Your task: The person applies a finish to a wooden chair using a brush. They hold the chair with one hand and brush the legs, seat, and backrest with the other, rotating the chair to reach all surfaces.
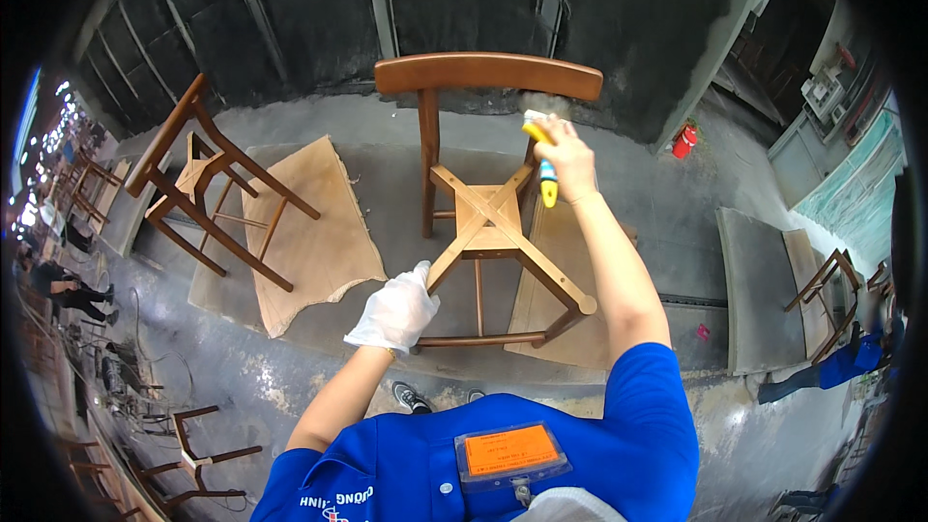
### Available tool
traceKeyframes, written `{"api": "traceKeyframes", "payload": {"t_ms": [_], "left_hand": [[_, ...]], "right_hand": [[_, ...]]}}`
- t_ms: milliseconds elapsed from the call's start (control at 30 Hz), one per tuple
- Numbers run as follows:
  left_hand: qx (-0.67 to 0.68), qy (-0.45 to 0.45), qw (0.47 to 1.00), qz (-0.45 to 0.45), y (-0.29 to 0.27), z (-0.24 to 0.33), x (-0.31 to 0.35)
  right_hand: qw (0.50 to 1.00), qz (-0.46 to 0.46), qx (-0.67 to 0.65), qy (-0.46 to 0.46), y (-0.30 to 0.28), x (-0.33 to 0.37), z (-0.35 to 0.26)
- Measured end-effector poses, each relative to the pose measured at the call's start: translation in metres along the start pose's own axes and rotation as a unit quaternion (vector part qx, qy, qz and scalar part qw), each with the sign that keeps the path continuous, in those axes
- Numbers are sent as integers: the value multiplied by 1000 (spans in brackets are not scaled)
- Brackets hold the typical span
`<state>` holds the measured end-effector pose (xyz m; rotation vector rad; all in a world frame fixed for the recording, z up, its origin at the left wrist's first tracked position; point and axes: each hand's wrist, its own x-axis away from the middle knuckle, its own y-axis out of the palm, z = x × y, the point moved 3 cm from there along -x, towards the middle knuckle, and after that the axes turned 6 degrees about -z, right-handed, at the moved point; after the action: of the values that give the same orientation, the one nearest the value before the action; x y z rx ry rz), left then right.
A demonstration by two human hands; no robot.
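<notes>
A bare wooden chair frame (pixel 488 222) without a seat stands in front of me, its curved backrest (pixel 488 73) at the far side. My left hand (pixel 396 311), in a white glove, grips the near left corner of the frame. My right hand (pixel 567 157) is bare and reaches to the right rear post just under the backrest. It holds a brush (pixel 544 159) with a yellow and blue handle against the wood.
A second chair frame (pixel 208 184) lies tipped on brown sheeting (pixel 309 232) at left. More frames stand at the lower left (pixel 193 454) and right (pixel 826 295). A red extinguisher (pixel 684 140) sits by the dark wall. A person in blue (pixel 831 367) is at right.
</notes>
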<state>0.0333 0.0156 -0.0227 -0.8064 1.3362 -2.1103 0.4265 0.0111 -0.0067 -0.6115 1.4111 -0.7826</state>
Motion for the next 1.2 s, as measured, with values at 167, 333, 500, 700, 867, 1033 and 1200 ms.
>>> {"api": "traceKeyframes", "payload": {"t_ms": [167, 333, 500, 700, 867, 1033, 1200], "left_hand": [[17, -22, 1000, 5, 1, 3, 0], [70, -35, 996, 51, 5, 1, 15], [277, -70, 946, 151, 45, -30, 40], [432, -21, 871, 233, 104, -71, 20], [470, -16, 856, 215, 102, -51, 36], [466, -16, 861, 204, 25, -18, 57], [539, -26, 819, 196, -43, -28, 11]], "right_hand": [[944, -304, -116, 56, 29, 30, -19], [922, -85, -353, 139, -25, 63, -35], [777, 85, -561, 273, -104, 178, -54], [431, 349, -660, 507, -125, 355, -89], [369, 473, -629, 494, -156, 413, -103], [352, 518, -654, 424, -203, 391, -105], [285, 487, -739, 367, -182, 300, -114]]}}
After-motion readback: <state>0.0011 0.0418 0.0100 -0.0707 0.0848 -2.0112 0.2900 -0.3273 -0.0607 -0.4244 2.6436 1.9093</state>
